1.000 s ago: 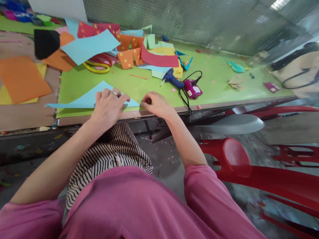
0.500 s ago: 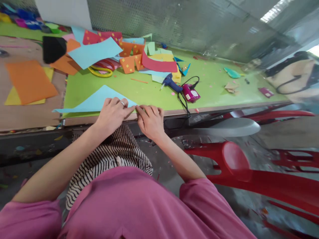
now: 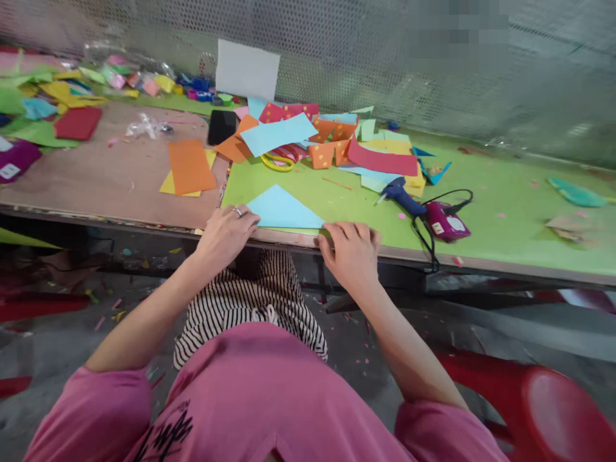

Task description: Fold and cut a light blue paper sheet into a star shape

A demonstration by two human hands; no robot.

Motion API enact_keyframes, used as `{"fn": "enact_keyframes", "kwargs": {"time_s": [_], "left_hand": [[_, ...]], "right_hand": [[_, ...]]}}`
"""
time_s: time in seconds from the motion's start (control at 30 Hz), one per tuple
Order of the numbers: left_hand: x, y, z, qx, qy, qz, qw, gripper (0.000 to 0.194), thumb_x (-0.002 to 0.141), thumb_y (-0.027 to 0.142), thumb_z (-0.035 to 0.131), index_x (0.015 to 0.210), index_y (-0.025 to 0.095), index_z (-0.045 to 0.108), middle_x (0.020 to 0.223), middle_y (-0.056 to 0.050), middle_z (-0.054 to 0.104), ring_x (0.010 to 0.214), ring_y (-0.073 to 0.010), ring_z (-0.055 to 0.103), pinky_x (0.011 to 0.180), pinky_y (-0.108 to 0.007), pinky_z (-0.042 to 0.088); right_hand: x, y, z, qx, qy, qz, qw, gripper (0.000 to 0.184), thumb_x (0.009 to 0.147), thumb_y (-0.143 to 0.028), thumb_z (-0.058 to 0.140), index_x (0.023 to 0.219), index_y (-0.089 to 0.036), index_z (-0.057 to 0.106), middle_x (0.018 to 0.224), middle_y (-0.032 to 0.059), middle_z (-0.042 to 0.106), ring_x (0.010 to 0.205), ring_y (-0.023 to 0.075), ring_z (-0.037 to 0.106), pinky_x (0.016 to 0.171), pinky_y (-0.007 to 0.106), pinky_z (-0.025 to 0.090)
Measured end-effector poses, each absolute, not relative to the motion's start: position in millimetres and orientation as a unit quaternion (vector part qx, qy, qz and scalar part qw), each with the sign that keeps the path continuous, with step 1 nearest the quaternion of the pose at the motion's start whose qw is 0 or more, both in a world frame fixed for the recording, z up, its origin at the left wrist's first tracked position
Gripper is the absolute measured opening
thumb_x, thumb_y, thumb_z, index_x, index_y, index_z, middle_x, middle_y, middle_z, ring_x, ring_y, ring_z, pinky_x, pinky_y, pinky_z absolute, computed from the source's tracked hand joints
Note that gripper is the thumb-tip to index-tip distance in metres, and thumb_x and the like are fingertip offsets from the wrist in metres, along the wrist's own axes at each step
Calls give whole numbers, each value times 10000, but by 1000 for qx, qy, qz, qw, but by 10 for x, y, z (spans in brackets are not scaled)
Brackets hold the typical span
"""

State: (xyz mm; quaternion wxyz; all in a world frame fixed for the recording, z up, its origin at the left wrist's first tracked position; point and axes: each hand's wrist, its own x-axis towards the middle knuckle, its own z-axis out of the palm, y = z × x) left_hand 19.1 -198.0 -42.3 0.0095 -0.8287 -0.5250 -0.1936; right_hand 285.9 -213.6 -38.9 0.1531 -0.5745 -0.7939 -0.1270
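A light blue paper triangle (image 3: 283, 208) lies flat on the green mat (image 3: 505, 218) at the table's near edge. My left hand (image 3: 226, 232), with a ring on one finger, presses its fingers on the triangle's left corner. My right hand (image 3: 352, 249) has its fingers laid flat on the triangle's right corner at the table edge. Neither hand grips anything; both lie on the paper.
Behind the triangle is a heap of coloured paper cut-outs (image 3: 332, 144) with yellow-handled scissors (image 3: 276, 162). A blue glue gun (image 3: 402, 196) and a magenta device (image 3: 445, 221) with a black cable lie to the right. Orange sheets (image 3: 190, 167) and a black phone (image 3: 221, 126) lie left. A red stool (image 3: 553, 404) stands at lower right.
The view has swung left and up. My hands, close together at the triangle's right end before, have spread apart to its two corners, the right hand sliding right.
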Motion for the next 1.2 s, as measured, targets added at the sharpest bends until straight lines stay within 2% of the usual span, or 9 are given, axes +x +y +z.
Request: {"fn": "enact_keyframes", "kwargs": {"time_s": [0.17,0.3,0.4,0.47,0.53,0.73,0.87,0.97,1.2], "left_hand": [[141,-2014,-464,-839,-507,-190,55,284,1039,193,481,1145,178,745,1095,-119,756,961,-273,689,875,-410,545],[231,-2133,-589,-829,-511,-201,104,326,1042,151,427,1154,128,732,1175,-159,752,1041,-278,711,932,-420,565],[275,-2237,-705,-809,-534,-224,104,363,1065,312,454,1271,132,693,1380,-179,680,1311,-325,621,1132,-501,477],[297,-2282,-761,-792,-560,-227,88,494,1038,475,501,1353,125,653,1500,-198,594,1431,-389,513,1207,-572,385],[318,-2295,-781,-784,-577,-221,62,616,1007,574,515,1406,117,618,1550,-217,541,1466,-426,463,1229,-611,328],[399,-2208,-710,-785,-579,-222,16,865,964,714,472,1561,87,442,1585,-263,481,1508,-407,415,1266,-611,229],[447,-2183,-690,-781,-590,-203,15,874,957,722,480,1542,73,475,1584,-271,478,1504,-416,417,1274,-612,194],[453,-2206,-682,-776,-601,-192,13,821,969,697,487,1542,109,486,1598,-251,469,1498,-414,424,1258,-641,196],[429,-2243,-609,-776,-604,-178,-19,774,967,627,563,1580,171,441,1622,-243,439,1510,-424,399,1220,-686,201]], "right_hand": [[2312,-1918,-246,-479,-865,-64,133,522,1100,-422,307,1459,-177,596,1548,105,584,1415,302,489,1157,501,279],[1993,-1730,-270,-434,-896,24,90,541,1116,-406,241,1477,-191,581,1566,86,568,1446,270,491,1179,494,301],[1940,-1687,-292,-443,-892,40,82,530,1116,-415,248,1492,-228,572,1568,78,567,1417,280,513,1166,516,320],[1945,-1688,-296,-456,-886,23,77,525,1113,-434,263,1508,-259,560,1570,82,564,1383,305,526,1152,535,325],[1962,-1686,-294,-468,-881,7,75,526,1110,-455,263,1505,-285,567,1552,84,579,1340,320,538,1138,540,330],[2100,-1604,-285,-481,-873,25,80,565,1110,-493,202,1457,-319,613,1513,64,611,1360,299,520,1159,533,312],[2143,-1597,-311,-470,-877,29,94,588,1116,-465,178,1461,-257,608,1579,74,555,1462,268,471,1238,535,236],[2110,-1628,-344,-472,-875,23,104,565,1118,-447,195,1470,-255,592,1556,74,580,1453,271,508,1258,593,185],[2047,-1659,-407,-482,-867,-1,125,513,1115,-424,254,1459,-265,600,1547,88,585,1456,301,518,1253,664,170]]}}
